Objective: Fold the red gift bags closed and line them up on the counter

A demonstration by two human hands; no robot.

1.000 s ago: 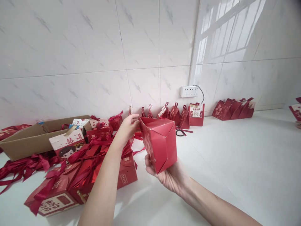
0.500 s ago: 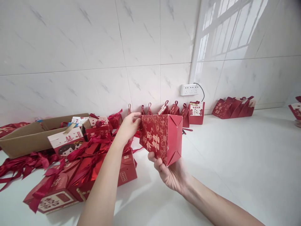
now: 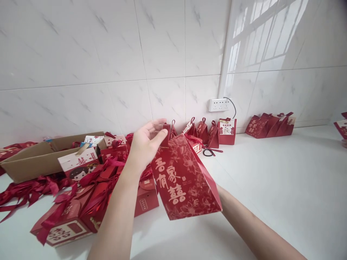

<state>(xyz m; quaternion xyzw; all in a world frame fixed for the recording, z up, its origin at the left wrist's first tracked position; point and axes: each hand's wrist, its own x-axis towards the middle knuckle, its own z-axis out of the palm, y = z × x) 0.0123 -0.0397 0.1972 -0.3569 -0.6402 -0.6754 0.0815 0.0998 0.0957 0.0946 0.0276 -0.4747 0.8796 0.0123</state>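
Observation:
A red paper gift box [image 3: 184,180] with pale characters and a flower print is held up in the middle, its printed face turned toward me. My left hand [image 3: 148,139] pinches the box's top edge at the upper left, fingers pressed together. My right hand is hidden behind the box; only its forearm [image 3: 252,224] shows, running up from the lower right to the back of the box. Just left of the box lies a heap of red boxes with dark red ribbons [image 3: 94,187].
An open cardboard carton [image 3: 35,159] lies at the left by the tiled wall. Small red folded boxes [image 3: 208,133] line the wall under a white power socket [image 3: 219,105]. More red boxes [image 3: 271,124] stand at the far right. The white counter [image 3: 284,180] spreads right.
The box has turned from showing its folded bottom to showing its printed face, and now stands taller. My left hand rose with its top edge. My right hand slipped out of sight behind it.

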